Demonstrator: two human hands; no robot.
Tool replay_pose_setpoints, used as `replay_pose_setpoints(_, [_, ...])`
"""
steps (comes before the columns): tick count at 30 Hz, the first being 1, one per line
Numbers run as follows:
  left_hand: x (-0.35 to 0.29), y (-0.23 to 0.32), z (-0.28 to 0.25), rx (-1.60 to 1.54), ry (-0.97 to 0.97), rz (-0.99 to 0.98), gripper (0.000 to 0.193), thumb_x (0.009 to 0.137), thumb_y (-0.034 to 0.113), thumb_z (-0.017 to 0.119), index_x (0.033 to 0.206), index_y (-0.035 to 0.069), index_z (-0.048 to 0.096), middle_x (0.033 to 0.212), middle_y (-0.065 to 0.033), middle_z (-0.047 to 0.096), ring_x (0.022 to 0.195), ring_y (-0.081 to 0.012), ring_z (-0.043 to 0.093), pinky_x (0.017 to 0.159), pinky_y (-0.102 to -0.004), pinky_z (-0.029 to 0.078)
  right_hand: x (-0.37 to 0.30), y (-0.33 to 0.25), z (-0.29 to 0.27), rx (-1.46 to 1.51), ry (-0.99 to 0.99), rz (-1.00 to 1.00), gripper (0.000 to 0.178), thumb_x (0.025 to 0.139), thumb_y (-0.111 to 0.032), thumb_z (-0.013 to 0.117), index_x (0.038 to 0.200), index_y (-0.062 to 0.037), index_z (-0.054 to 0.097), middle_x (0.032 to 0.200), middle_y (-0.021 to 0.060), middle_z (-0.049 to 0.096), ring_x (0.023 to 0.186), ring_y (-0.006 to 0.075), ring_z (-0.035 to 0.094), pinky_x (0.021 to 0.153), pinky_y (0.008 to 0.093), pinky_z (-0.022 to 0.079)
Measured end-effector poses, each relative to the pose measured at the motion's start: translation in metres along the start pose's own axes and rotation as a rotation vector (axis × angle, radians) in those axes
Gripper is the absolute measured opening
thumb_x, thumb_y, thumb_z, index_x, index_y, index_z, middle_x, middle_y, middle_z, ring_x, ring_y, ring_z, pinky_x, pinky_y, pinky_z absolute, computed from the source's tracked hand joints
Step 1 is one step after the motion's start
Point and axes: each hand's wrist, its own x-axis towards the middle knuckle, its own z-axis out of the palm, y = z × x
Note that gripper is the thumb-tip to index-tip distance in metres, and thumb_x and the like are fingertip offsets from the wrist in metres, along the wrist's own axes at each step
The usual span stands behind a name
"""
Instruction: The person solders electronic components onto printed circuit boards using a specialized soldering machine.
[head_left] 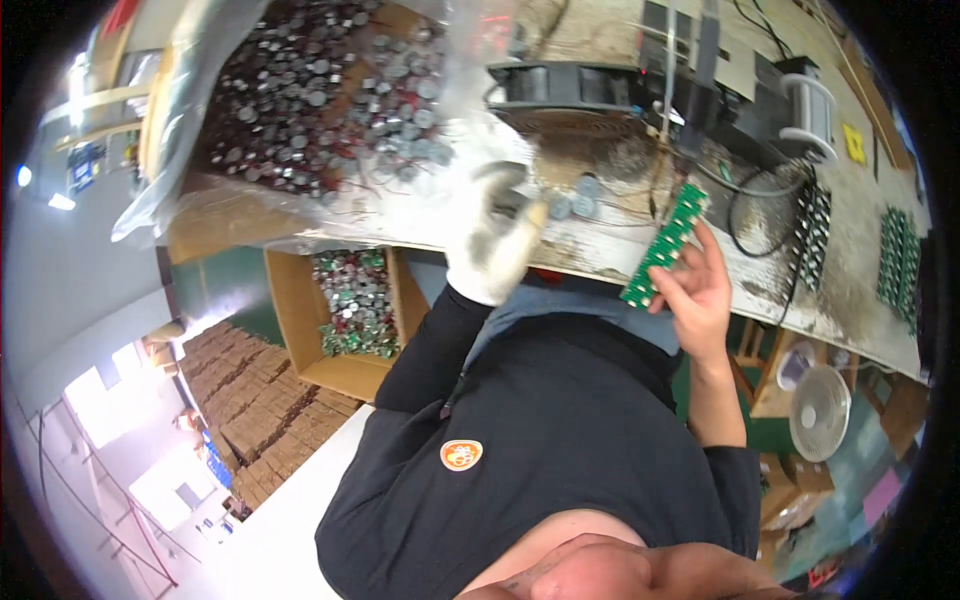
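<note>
Hands are apart, both over the near edge of the whitish, stained workbench [390,215]. From my distant seat I see the bare right hand [697,290] pinching a long, narrow green circuit-board strip [668,245] dotted with pale components, thumb on its face. The strip sits right of the frame's centre, its long axis slanting from lower left to upper right, its lower end tipped towards the person's black top [600,420]. The left hand [493,235], in a white glove with grey patches, is partly curled with a dark gap between its fingers; I cannot tell whether anything is caught in it.

What I judge matters most is the space between the hands: a few small, grey, round metal discs [586,186] lie there on the bench, just beside the gloved fingertips, which are nearer to them than the right hand is; from the glove, the strip lies to the right and slightly lower. I cannot see the strip's underside, and glare washes out the glove's edge
</note>
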Motion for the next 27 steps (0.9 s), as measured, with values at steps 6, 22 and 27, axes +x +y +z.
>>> replay_pose_setpoints(6, [0.061,-0.031,-0.066,0.551,0.295,-0.035,0.022,0.075,0.015,0.072,0.092,0.002,0.067,0.086,-0.0096,0.066,0.074,-0.0194,0.062,0.07,-0.0294,0.049,0.005,0.003,0.0,-0.016,-0.022,-0.003,0.072,0.082,0.009,0.06,0.143,-0.0013,0.023,0.107,0.0171,0.057,0.066,0.0118,0.06,0.048,0.0214,0.049])
replay_pose_setpoints(22, [0.059,-0.03,-0.06,0.856,0.082,-0.05,0.023,0.072,0.025,0.066,0.083,0.005,0.061,0.081,-0.0135,0.062,0.076,-0.0328,0.062,0.068,-0.0412,0.05,0.005,0.0,0.003,-0.015,-0.036,0.002,0.07,0.083,0.008,0.06,0.142,0.0007,0.023,0.105,0.0177,0.057,0.066,0.012,0.059,0.047,0.0215,0.048])
replay_pose_setpoints(27, [0.028,-0.03,-0.054,0.664,0.083,-0.03,0.013,0.072,0.01,0.068,0.082,0.006,0.061,0.079,-0.0104,0.063,0.072,-0.0275,0.063,0.066,-0.0331,0.05,0.007,-0.001,0.003,-0.019,-0.038,0.006,0.069,0.083,0.008,0.06,0.141,0.0006,0.024,0.102,0.0165,0.058,0.065,0.0121,0.059,0.047,0.0218,0.048])
